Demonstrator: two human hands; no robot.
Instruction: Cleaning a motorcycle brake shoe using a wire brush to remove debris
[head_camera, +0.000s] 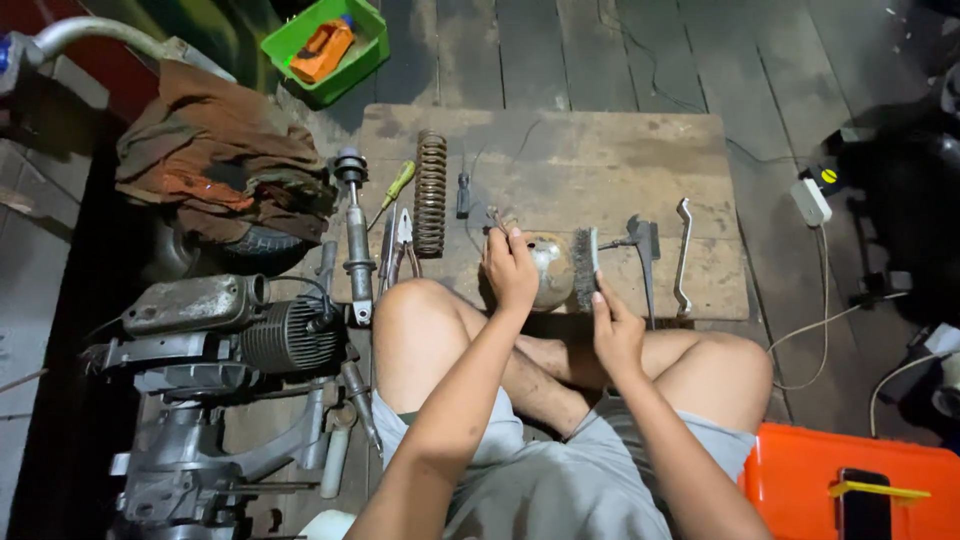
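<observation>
I sit cross-legged in front of a wooden board (600, 170) on the floor. My left hand (510, 268) grips a rounded, dull metal part (550, 268) at the board's near edge. My right hand (615, 335) holds a wire brush (585, 265) upright, with its bristles against the right side of that part. Both hands are just above my knees.
On the board lie a rusty coil spring (431, 192), a shock absorber rod (355, 235), a screwdriver (396, 186), pliers (402, 240), a bent metal lever (683, 255) and another dark tool (643, 250). An engine (220, 340) and rags (215, 150) are at left, a green tray (325, 45) at top, an orange box (850, 480) at bottom right.
</observation>
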